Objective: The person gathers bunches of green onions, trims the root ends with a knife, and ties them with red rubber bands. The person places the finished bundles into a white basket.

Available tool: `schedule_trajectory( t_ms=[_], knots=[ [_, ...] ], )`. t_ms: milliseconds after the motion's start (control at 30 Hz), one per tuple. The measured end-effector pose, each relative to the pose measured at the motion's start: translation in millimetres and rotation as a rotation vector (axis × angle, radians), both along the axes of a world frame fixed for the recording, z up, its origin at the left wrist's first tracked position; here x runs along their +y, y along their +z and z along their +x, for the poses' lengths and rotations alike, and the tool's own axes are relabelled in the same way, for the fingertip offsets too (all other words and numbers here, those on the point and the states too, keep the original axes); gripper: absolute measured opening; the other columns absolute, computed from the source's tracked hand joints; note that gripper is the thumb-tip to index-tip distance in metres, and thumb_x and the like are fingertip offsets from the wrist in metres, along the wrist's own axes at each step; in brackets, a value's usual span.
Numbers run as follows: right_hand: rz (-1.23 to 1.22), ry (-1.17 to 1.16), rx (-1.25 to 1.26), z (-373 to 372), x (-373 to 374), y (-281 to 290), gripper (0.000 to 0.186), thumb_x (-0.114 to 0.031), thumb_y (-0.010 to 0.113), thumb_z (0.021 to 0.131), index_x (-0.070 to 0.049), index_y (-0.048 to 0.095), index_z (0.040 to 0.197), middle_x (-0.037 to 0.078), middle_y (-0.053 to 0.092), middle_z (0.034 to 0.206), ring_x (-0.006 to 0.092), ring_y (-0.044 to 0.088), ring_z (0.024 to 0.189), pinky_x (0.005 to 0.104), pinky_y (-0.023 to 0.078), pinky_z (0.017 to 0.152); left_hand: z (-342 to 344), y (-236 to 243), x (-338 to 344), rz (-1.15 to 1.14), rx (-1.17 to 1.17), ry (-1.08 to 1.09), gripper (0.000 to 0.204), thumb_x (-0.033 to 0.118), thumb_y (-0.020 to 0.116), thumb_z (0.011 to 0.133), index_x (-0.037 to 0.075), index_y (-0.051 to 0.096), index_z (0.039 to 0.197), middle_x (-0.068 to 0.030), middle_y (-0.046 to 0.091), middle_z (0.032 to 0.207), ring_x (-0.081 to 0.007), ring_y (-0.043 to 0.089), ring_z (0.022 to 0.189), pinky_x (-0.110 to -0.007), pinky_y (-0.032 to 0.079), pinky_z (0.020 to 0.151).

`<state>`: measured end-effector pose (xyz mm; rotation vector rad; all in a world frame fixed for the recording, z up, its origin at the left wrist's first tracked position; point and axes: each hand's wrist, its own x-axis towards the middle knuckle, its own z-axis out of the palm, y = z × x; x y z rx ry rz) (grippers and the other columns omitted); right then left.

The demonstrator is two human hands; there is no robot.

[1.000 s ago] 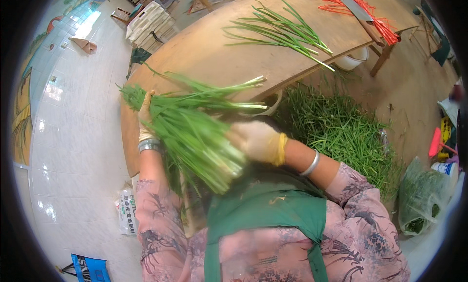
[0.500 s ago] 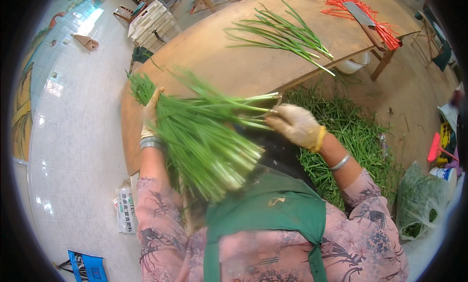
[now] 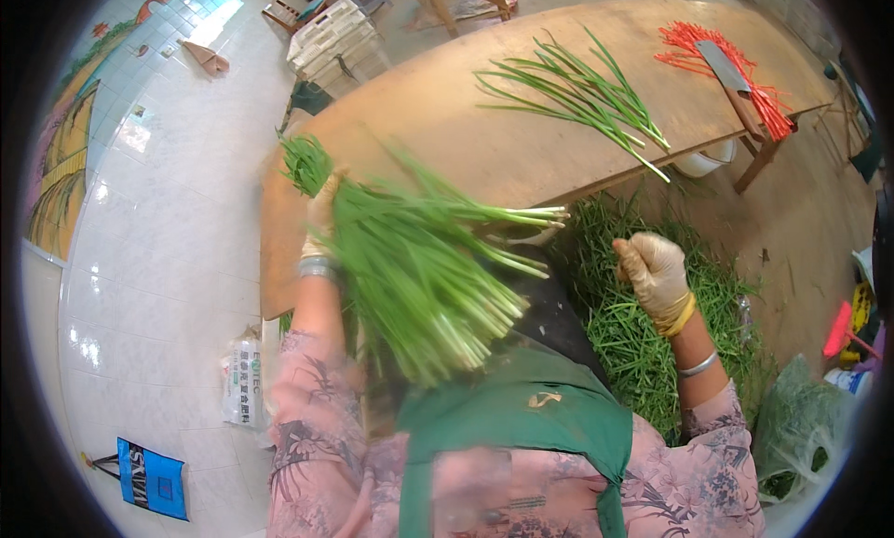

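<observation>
My gloved left hand (image 3: 321,212) grips a large bunch of green leafy stalks (image 3: 424,287) near its leaf tips; the white ends fan out to the right, blurred by motion, over my apron and the table's near edge. My gloved right hand (image 3: 656,277) is closed in a loose fist, apart from the bunch, above a heap of loose green trimmings (image 3: 633,370); whatever its fingers might hold is hidden.
The curved wooden table (image 3: 400,110) carries separate green stalks (image 3: 577,100), red ties (image 3: 771,110) and a cleaver (image 3: 719,65). A white bucket (image 3: 698,166) is beneath it. A plastic bag of greens (image 3: 796,426) lies at right, stacked pale crates (image 3: 331,45) behind.
My right hand has left the stalk ends and moved right, curling closed. The bunch in my left hand has shifted right in view, as has the table.
</observation>
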<state>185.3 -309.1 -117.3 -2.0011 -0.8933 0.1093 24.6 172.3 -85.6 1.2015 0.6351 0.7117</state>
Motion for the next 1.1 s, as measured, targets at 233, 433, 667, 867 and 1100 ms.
schedule_trajectory(
  t_ms=[233,433,667,867,1100],
  knots=[
    [-0.258,0.249,-0.479,-5.6,127.6,48.9,0.035,-0.038,0.070,0.089,-0.007,0.063,0.103,0.018,0.066,0.104,0.0366,0.061,0.104,0.0479,0.048,0.089,-0.2,55.4,-66.3,-0.027,-0.030,0.015,0.025,0.026,0.081,0.089,0.008,0.068,0.100,-0.0046,0.068,0.084,-0.0190,0.067,0.072,-0.034,0.057,0.065],
    [-0.048,0.267,-0.540,-60.7,126.6,-10.2,0.033,-0.020,0.076,0.081,-0.010,0.065,0.110,0.011,0.062,0.091,0.0319,0.060,0.087,0.0448,0.048,0.077,-28.8,62.0,-78.6,-0.079,-0.186,0.036,0.022,0.031,0.077,0.093,0.012,0.066,0.095,-0.0020,0.065,0.079,-0.0181,0.065,0.068,-0.034,0.056,0.063],
    [-0.138,0.368,-0.293,-58.1,83.8,-88.6,0.012,-0.020,0.064,0.088,-0.009,0.065,0.092,0.017,0.065,0.085,0.0388,0.063,0.081,0.0503,0.051,0.075,-40.3,100.2,-146.8,-0.035,-0.222,0.039,0.025,0.031,0.061,0.104,0.008,0.064,0.114,-0.0007,0.059,0.070,-0.0129,0.060,0.061,-0.027,0.053,0.054],
    [-0.252,-0.067,-0.347,3.2,-5.5,-48.9,0.032,-0.031,0.059,0.100,-0.007,0.068,0.080,0.018,0.067,0.072,0.0380,0.067,0.066,0.0485,0.053,0.061,-40.4,136.6,-176.7,0.185,-0.334,0.039,0.027,0.028,0.062,0.104,0.006,0.065,0.118,0.0018,0.053,0.067,-0.0091,0.057,0.060,-0.025,0.049,0.051],
    [0.218,0.620,0.214,-26.6,31.3,69.7,0.084,-0.050,0.059,0.099,0.002,0.030,0.157,0.026,0.043,0.155,0.0362,0.041,0.145,0.0437,0.030,0.121,-6.8,189.1,-238.6,0.074,-0.233,-0.141,0.022,0.027,0.068,0.100,0.008,0.071,0.112,0.0031,0.064,0.079,-0.0092,0.061,0.063,-0.024,0.050,0.056]
  ],
)
